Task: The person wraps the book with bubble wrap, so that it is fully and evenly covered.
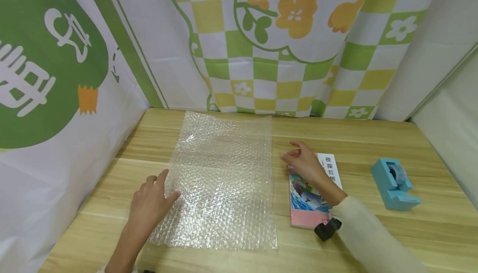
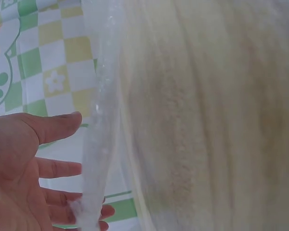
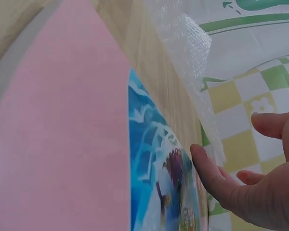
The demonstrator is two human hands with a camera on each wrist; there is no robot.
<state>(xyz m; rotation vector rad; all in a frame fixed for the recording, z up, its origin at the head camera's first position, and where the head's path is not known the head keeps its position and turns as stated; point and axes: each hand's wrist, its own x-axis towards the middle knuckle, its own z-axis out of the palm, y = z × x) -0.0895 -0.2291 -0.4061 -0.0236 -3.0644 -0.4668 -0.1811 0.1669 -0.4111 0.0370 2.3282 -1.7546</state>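
A sheet of clear bubble wrap [image 1: 224, 173] lies spread on the wooden table. At its left edge is my left hand [image 1: 151, 198], fingers apart and loosely bent; in the left wrist view the bubble wrap [image 2: 101, 110] edge stands close by the fingers [image 2: 60, 168], with nothing pinched. My right hand [image 1: 304, 165] hovers over the upper part of a book [image 1: 308, 217] with a pink and blue cover, partly hiding it. In the right wrist view the right hand [image 3: 260, 178] has thumb and fingers spread near the far edge of the book [image 3: 72, 125].
A turquoise tape dispenser [image 1: 396, 186] with a roll of clear tape stands at the right of the table [image 1: 354, 140]. A patterned cloth [image 1: 269, 78] hangs along the back edge, and a green and white cloth [image 1: 123, 173] borders the left.
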